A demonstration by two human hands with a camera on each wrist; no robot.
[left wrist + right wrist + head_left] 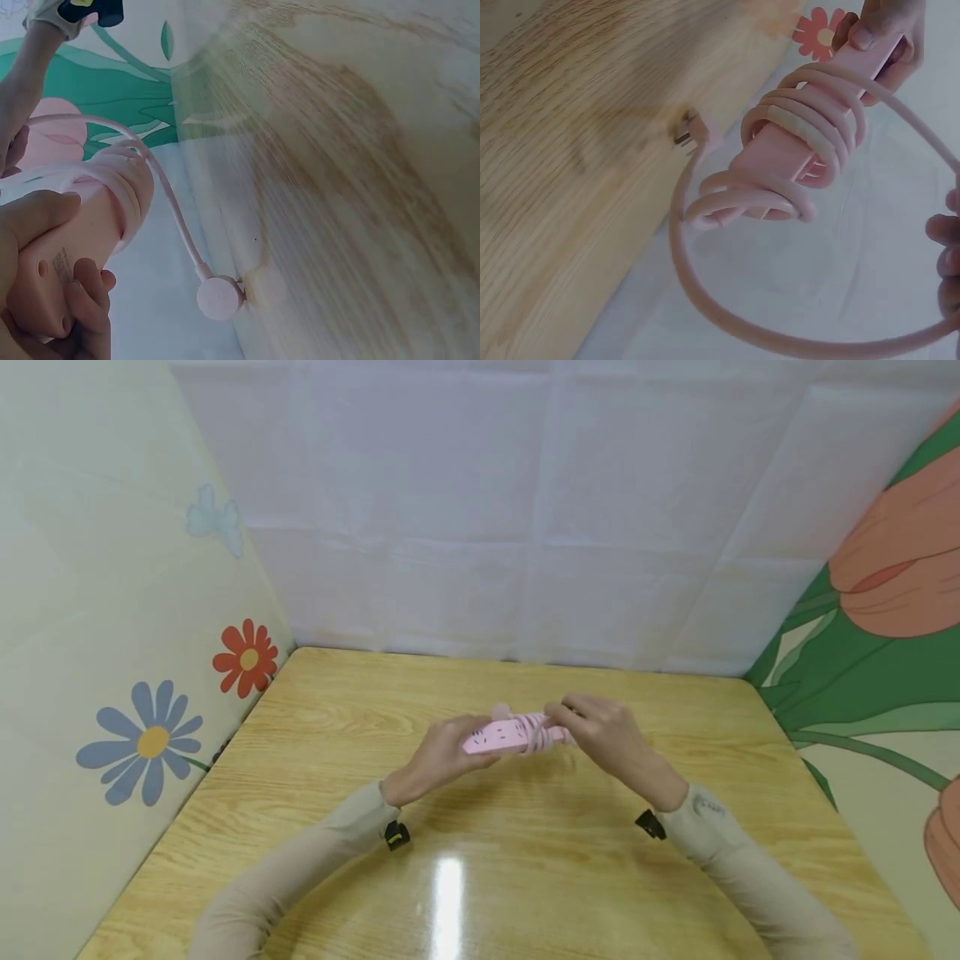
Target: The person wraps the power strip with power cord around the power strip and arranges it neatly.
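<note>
A pink power strip (498,737) is held up over the table, its socket side visible in the head view. My left hand (444,752) grips one end, thumb and fingers around it, as the left wrist view (56,262) also shows. Several loops of pink cord (802,124) circle the strip's other part. My right hand (606,737) is at that end with curled fingers; in the right wrist view its fingertips (949,259) hold the cord (742,326). The round-backed plug (220,298) hangs on the cord's free end, its prongs (682,138) showing in the right wrist view.
The wooden table (337,693) reaches back to a white cloth wall (450,527). Flower-printed cloth (153,742) stands at the left, and cloth with large tulips (892,577) at the right. A bright reflection lies on the table near the front.
</note>
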